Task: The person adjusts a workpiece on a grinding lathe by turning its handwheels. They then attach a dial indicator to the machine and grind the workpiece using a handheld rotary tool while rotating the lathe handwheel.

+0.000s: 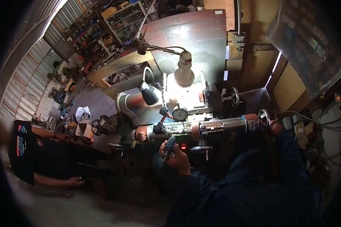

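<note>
My left hand (178, 158) is wrapped round a blue and black handheld tool (169, 146), held at a slant in front of the machine; its exact kind is unclear. At the right end of the machine, my right hand (276, 128) is closed at the rim of a metal handwheel (264, 118), its fingers partly in shadow. Between the hands runs a horizontal metal shaft assembly (229, 125) with reddish-brown collars. A dial gauge (179, 113) stands just above it, beside a black clamp base (160, 128).
Two lamps, one beige (184, 73) and one black (150, 94), hang over the machine. Below the shaft sits another handwheel (201, 148). A co-worker in a dark shirt (26, 151) stands at the left. Cables (314, 121) run along the right side.
</note>
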A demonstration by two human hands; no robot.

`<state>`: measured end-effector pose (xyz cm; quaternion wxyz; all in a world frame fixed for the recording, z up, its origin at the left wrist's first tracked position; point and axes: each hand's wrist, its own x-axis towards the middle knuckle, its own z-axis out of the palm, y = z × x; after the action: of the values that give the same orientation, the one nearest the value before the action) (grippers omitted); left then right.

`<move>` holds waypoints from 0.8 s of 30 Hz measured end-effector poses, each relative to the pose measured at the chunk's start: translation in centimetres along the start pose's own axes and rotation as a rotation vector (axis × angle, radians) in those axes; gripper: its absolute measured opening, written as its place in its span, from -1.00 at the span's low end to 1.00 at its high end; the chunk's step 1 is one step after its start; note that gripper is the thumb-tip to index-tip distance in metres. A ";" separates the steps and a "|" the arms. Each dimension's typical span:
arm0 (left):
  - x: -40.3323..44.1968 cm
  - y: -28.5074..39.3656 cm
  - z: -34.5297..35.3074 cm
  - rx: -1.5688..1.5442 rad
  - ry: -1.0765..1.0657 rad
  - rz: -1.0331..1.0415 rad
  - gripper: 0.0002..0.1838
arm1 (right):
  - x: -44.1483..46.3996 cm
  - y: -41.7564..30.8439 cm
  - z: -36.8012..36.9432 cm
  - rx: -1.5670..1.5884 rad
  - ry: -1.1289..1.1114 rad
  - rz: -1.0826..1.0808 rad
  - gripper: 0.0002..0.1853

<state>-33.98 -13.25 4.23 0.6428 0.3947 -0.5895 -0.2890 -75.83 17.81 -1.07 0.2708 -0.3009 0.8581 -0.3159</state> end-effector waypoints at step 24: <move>-1.0 -1.0 1.3 -0.061 -0.164 -0.028 -0.56 | 3.2 2.3 1.6 0.178 0.128 -0.132 -0.80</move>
<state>-35.32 -13.15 2.90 0.5999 0.3581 -0.6256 -0.3471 -77.69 16.47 -4.66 0.2197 -0.3107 0.8206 -0.4265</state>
